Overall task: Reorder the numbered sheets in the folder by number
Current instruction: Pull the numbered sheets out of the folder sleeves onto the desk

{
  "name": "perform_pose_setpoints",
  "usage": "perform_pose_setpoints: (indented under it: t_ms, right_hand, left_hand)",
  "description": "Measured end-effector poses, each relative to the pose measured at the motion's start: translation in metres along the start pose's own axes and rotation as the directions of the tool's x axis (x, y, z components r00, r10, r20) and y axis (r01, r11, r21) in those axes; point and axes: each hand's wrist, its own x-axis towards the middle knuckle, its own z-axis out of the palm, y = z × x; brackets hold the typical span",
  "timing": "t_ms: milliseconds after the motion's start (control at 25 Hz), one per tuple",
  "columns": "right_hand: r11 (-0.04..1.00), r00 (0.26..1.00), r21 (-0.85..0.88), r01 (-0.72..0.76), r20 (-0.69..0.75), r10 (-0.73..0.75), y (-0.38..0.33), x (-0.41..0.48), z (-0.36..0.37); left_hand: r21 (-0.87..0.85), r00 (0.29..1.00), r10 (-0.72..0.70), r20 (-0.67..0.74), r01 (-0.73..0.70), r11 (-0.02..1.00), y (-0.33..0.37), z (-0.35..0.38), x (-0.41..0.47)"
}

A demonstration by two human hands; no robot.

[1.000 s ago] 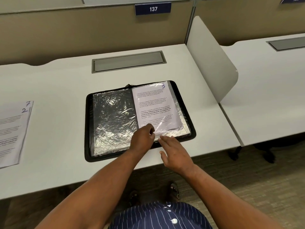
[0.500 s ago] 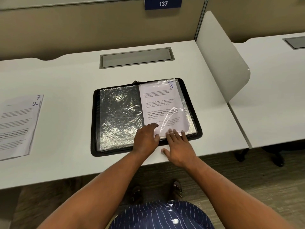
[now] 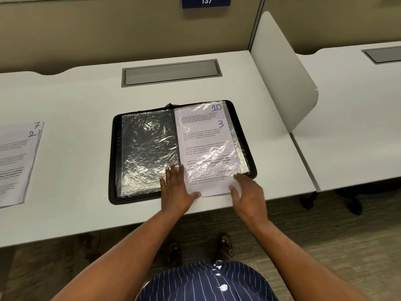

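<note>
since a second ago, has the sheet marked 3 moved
Yes. The sheet marked 3 has slid toward the camera, its near edge past the folder's near rim, uncovering the sheet marked 10.

A blue sign (image 3: 206, 1) on the partition far beyond both hands reads 137 in white. Under the right hand (image 3: 249, 192) lies the sheet marked 3 (image 3: 208, 144), handwritten in blue. Farther ahead, the sheet marked 10 (image 3: 195, 111) shows above it. Well to the left of the left hand (image 3: 176, 187) lie the sheet marked 7 (image 3: 40, 129) and the sheet marked 2 (image 3: 15, 161). The printed paragraphs are too small to read.
</note>
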Motion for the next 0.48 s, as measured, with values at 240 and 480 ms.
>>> perform_pose_setpoints:
  t_ms: [240, 480]
  right_hand:
    - [0.820, 0.890, 0.347, -0.456, 0.145, 0.433, 0.010, 0.024, -0.016]
    - [0.703, 0.822, 0.426, -0.570, 0.284, 0.494, 0.035, 0.016, -0.016]
  left_hand:
    - [-0.037, 0.998, -0.032, 0.045, 0.034, 0.999, -0.007, 0.002, -0.016]
    - [-0.269, 0.978, -0.169, -0.121, 0.132, 0.954, -0.009, 0.004, -0.041]
